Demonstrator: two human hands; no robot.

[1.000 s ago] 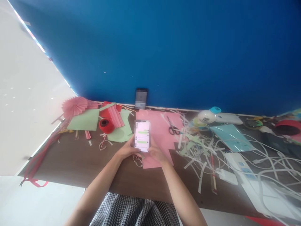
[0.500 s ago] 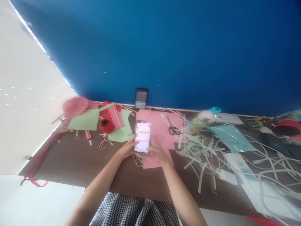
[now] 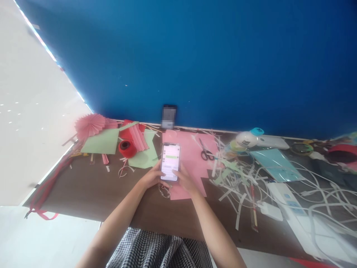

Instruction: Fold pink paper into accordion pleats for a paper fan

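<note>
A smartphone (image 3: 170,162) with a lit screen is held upright between my two hands over the desk. My left hand (image 3: 152,176) wraps its lower left edge, the thumb near the screen. My right hand (image 3: 184,179) grips the lower right edge, with its thumb over the bottom of the screen. The screen shows a chat-like list with one green bar; its text is too small to read. A beaded strap (image 3: 164,191) hangs under the phone. Pink paper (image 3: 192,163) lies beneath and behind it, with black-handled scissors (image 3: 206,154) on the paper to the right.
Left are a pink paper fan (image 3: 90,126), green paper (image 3: 102,142) and a red ribbon roll (image 3: 127,148). A second phone-like device (image 3: 169,117) leans on the blue wall. Right are paper scraps (image 3: 234,175), a white bottle (image 3: 245,138), white cables and a power strip (image 3: 290,206).
My right thumb has moved from the phone's lower edge up onto the screen. The view has shifted very slightly; the other things lie as before.
</note>
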